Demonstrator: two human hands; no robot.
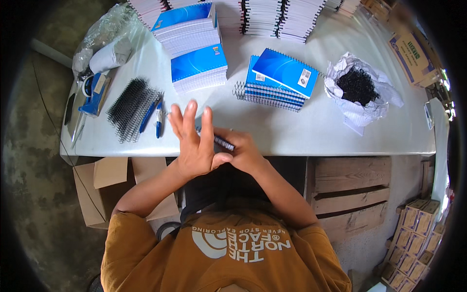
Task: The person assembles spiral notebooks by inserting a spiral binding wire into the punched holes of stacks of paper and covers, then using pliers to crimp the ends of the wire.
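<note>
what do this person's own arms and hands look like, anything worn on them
The left hand and right hand wear no gloves, and the forearms are bare, with no watch or bracelet showing. The mustard-brown shirt has short sleeves and a white print.

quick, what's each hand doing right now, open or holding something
Left hand: open, fingers spread; whether it touches the item cannot be told.
Right hand: closed on a dark, ridged-edged item, partly hidden.
</note>
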